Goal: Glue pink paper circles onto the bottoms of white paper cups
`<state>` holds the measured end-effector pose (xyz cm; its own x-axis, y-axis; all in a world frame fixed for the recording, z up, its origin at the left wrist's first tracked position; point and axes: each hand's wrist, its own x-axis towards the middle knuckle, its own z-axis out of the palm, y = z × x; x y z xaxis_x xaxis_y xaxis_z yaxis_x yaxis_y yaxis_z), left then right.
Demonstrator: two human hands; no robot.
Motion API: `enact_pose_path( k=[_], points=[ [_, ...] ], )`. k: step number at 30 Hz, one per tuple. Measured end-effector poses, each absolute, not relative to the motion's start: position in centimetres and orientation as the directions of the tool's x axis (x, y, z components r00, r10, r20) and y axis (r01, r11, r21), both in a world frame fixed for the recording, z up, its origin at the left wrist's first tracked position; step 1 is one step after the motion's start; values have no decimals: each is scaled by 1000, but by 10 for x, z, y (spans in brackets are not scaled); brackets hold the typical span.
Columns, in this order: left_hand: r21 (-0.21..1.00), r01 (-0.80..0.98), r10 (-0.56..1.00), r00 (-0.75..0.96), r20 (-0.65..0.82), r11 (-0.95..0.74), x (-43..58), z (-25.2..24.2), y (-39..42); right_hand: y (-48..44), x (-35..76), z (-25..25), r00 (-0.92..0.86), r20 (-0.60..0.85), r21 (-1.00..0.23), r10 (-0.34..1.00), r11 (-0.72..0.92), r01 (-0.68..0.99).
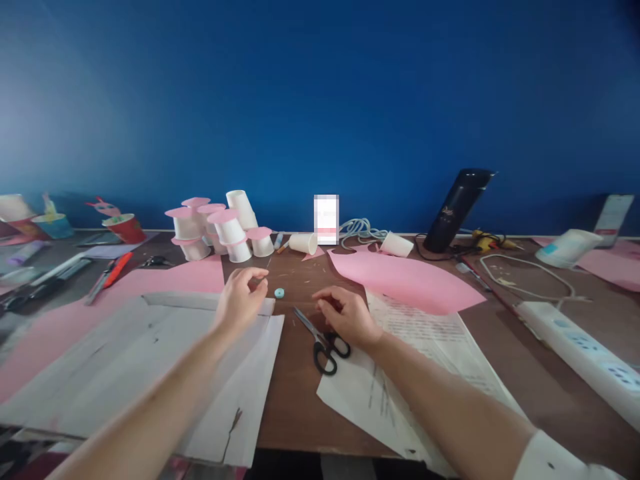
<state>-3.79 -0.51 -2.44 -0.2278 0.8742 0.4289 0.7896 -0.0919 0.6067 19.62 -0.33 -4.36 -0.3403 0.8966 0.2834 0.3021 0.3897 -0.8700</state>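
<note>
My left hand [241, 297] rests on white paper [150, 360], fingers curled with thumb and forefinger pinched together; whatever they hold is too small to see. A small light-blue round piece [279, 293] lies on the brown table just right of it. My right hand [345, 315] lies with fingers curled under, beside black-handled scissors [320, 337] that lie shut on the table; it touches their handles' side but does not grip them. A large pink paper sheet [400, 280] lies beyond the right hand.
White cups with pink paper caps [220, 233] are stacked at the back. Two loose cups [303, 243] lie on their sides. A black bottle-like device [457, 210], cables, a glue gun [487, 241] and a white power strip [580, 343] sit to the right. Printed sheets [425, 347] lie under my right arm.
</note>
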Motion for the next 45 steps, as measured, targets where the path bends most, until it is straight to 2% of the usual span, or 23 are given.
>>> enact_pose_path(
  k=[2,4,9,11,17,21,24,28,31,34,38,45],
  points=[
    [582,808,831,-257,493,-96,-43,-40,-4,-3,196,-44,-345,287,-858,894,400,322],
    [527,840,811,-216,544,-130,-47,-50,-3,-4,195,-44,-347,280,-853,895,398,337],
    [291,895,788,99,607,-337,-48,-59,0,-9,192,-42,-359,237,-858,903,368,359],
    [276,904,811,118,574,-327,-45,-62,1,-11,191,-40,-374,218,-858,902,359,367],
    [298,944,913,11,407,-144,-35,-64,-1,-16,190,-32,-385,135,-856,913,303,418],
    [301,947,921,-17,389,-110,-32,-62,-3,-16,190,-28,-385,126,-839,914,305,451],
    [285,952,919,-14,395,-109,-32,-61,-4,-16,191,-25,-418,179,-801,891,378,463],
    [244,963,921,8,388,-111,-30,-59,-5,-15,197,-21,-473,269,-709,839,505,492],
    [207,971,919,26,393,-116,-30,-56,-7,-17,199,-12,-533,260,-602,805,567,562],
    [183,977,914,30,406,-113,-29,-55,-7,-20,202,2,-569,190,-452,800,586,673],
    [179,981,911,-2,412,-78,-29,-57,-7,-29,208,23,-550,12,-339,835,521,784],
    [197,977,918,-9,397,-76,-28,-58,-6,-53,212,31,-635,-130,-95,762,628,773]
  ],
)
